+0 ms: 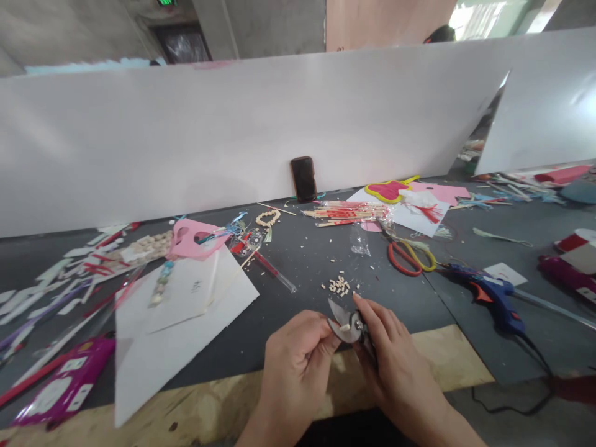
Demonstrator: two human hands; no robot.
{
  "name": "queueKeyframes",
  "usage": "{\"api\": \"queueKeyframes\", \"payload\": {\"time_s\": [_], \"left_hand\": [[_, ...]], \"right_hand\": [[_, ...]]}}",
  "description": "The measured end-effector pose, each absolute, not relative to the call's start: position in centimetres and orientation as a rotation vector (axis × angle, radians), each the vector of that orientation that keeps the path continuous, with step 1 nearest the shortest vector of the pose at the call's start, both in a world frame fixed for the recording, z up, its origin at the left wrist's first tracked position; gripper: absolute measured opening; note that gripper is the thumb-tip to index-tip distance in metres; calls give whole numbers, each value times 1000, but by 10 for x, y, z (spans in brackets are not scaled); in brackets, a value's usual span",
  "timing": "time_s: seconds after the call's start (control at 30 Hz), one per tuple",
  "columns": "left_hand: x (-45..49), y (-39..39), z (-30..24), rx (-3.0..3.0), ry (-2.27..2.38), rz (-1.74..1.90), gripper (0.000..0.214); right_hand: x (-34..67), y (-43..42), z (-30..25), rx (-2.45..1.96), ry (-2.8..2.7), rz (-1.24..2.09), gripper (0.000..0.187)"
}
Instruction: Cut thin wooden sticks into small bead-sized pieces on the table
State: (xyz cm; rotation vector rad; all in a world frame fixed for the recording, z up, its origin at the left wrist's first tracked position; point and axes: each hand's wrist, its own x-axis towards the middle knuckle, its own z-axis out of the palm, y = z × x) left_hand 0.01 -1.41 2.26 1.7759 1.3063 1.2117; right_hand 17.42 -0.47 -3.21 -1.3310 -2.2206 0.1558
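My right hand point(395, 351) is wrapped round the handles of pruning shears point(357, 326), whose blades are spread apart. Between the blades shows the pale end of a small wooden stick point(345, 327). My left hand point(300, 354) is closed in a pinch right at the blades, with the stick's other end between thumb and forefinger; most of it is hidden by the fingers. Just beyond the shears, a small heap of short cut wooden pieces point(339, 285) lies on the dark table point(233, 354), and a few more pieces are scattered around it.
Red-handled scissors point(405, 257) and a blue glue gun point(493, 295) lie to the right. Packed sticks point(349, 212) and a phone point(303, 179) leaning on the white partition point(209, 143) are farther back. White sheets point(139, 347) and a purple packet point(67, 382) lie left.
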Motion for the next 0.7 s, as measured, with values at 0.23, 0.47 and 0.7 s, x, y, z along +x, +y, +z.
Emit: {"api": "queueKeyframes", "payload": {"time_s": [0.23,0.47,0.7], "left_hand": [[-2,-14,22,1821,1320,1173,21],[-1,-14,19,1779,1311,1229,20],[-4,-12,17,1747,1296,1206,15]], "right_hand": [[176,-5,-29,-1316,-2215,157,62],[177,3,-30,-1261,-2238,210,63],[176,2,-32,-1303,-2236,220,64]]}}
